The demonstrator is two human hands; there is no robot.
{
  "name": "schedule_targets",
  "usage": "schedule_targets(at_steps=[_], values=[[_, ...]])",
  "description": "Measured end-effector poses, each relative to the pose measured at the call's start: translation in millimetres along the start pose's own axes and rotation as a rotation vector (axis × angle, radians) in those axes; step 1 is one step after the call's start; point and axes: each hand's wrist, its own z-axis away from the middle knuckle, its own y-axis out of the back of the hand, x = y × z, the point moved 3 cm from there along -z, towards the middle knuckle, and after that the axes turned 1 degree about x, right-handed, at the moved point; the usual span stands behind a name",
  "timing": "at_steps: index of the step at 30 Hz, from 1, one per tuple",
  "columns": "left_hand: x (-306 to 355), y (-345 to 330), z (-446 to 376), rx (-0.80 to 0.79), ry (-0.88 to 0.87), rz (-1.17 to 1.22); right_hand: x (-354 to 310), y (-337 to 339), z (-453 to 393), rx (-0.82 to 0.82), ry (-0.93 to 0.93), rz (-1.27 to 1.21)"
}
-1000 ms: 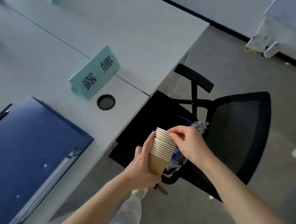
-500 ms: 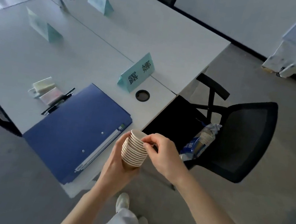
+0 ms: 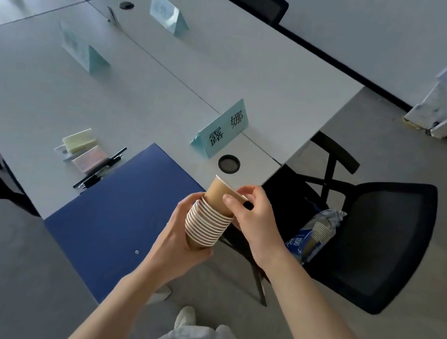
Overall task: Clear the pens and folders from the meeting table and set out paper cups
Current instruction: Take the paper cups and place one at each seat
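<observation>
The left hand is wrapped around a stack of brown paper cups with white rims, fingers curled about its lower half, held in the air just off the near corner of the white table. The right hand pinches the top cup near its rim between thumb and curled fingers; that cup stands half out of the stack, tilted toward 11 o'clock, its inside hidden.

At 3 o'clock from the hands, a clear plastic sleeve with blue print lies on the seat of a black mesh chair. More nested cups are inside it; the print is too small to read.

At 9 o'clock from the stack a blue folder lies flat on the table, its near corner overhanging the edge. Two black pens lie side by side just beyond its left edge, at 10 o'clock from the hands, beside pale sticky note pads.

At 12 o'clock from the hands a teal name card stands like a tent, printed with the characters 露娜. Just beside it is a round black cable port. Farther up the table, toward 10 and 11 o'clock, stand two more teal name cards, their writing too faint to read.
</observation>
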Motion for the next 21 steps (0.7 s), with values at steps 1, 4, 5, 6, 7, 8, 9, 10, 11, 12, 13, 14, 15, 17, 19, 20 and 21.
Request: schedule_targets(at_steps=[1,4,5,6,7,8,9,10,11,12,13,14,15,17,19,20,21], values=[[1.5,-0.7,-4.0,-0.005,0.005,-0.009,3.0,1.1,-5.1,-0.002,-0.073,-0.099],[4.5,-5.8,-21.8,-0.001,0.025,-0.037,8.2,9.7,-26.5,-0.081,-0.254,-0.219],[4.7,-7.4,-27.3,0.006,0.033,-0.042,7.5,12.5,-32.2,-0.124,-0.274,-0.209],[4.7,-10.9,-35.6,0.021,0.043,-0.041,6.1,16.7,-42.2,-0.157,-0.275,-0.193],[4.4,-14.0,-42.2,0.032,0.055,-0.035,4.7,20.8,-51.0,-0.165,-0.264,-0.197],[5.0,-17.8,-49.5,0.038,0.067,-0.026,2.2,26.0,-61.4,-0.149,-0.250,-0.222],[5.5,-23.3,-58.1,0.044,0.086,-0.017,-0.1,33.2,-75.0,-0.127,-0.249,-0.257],[5.9,-28.4,-67.1,0.051,0.107,-0.006,-3.0,41.6,-90.2,-0.116,-0.254,-0.312],[6.3,-31.5,-74.4,0.057,0.122,-0.005,-6.7,48.9,-103.6,-0.100,-0.250,-0.383],[6.3,-35.6,-83.1,0.072,0.138,-0.007,-10.8,58.3,-120.2,-0.090,-0.239,-0.458],[6.8,-36.4,-88.3,0.086,0.155,-0.008,-14.3,66.2,-132.1,-0.061,-0.219,-0.516],[7.2,-39.6,-96.5,0.115,0.180,0.002,-16.1,76.0,-149.9,-0.027,-0.205,-0.541],[8.1,-41.4,-102.7,0.140,0.204,0.016,-17.7,83.9,-165.0,0.012,-0.190,-0.534],[8.8,-46.8,-118.1,0.195,0.268,0.052,-18.3,94.8,-197.8,0.073,-0.147,-0.406],[10.2,-49.2,-128.5,0.232,0.302,0.122,-13.2,100.7,-222.5,0.127,-0.052,-0.194],[10.6,-50.5,-133.9,0.257,0.305,0.173,-11.2,103.0,-234.6,0.132,-0.002,-0.080],[11.3,-50.9,-137.6,0.277,0.299,0.221,-7.3,105.4,-244.2,0.131,0.035,0.021]])
